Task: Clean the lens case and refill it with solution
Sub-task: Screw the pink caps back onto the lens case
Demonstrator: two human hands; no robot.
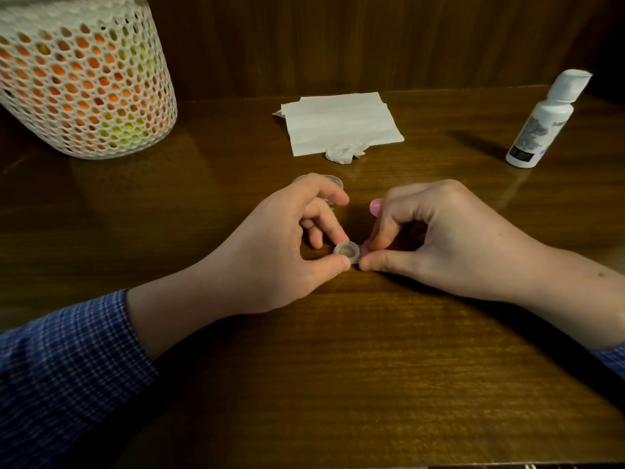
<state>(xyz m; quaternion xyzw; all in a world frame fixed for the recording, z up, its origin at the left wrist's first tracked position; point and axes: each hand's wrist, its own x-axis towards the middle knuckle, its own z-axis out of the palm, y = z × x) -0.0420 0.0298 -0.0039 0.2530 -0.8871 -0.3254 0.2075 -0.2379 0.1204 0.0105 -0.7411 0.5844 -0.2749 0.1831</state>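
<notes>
White bottle (pixel 548 118); blue checked sleeve (pixel 67 360); pink cap (pixel 376 207).

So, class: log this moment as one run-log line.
left hand: pinches lens case | right hand: holds case, pink cap | solution bottle: upright, untouched

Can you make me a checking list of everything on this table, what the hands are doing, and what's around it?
Surface: dark brown wooden table, glossy, with reflections.
Job's things: small clear plastic lens case, one well open facing up; white plastic solution bottle upright at far right, cap on; a clear round lid behind the left hand; a pink lid peeking out by the right hand.
Clutter: white paper napkins lying flat; small crumpled white tissue wad at their near edge.
Hands: left hand pinches the case; right hand pinches its other end.
Cables: nothing seen.
Surroundings: white mesh basket with orange and green contents at far left; wooden wall panel behind.
</notes>
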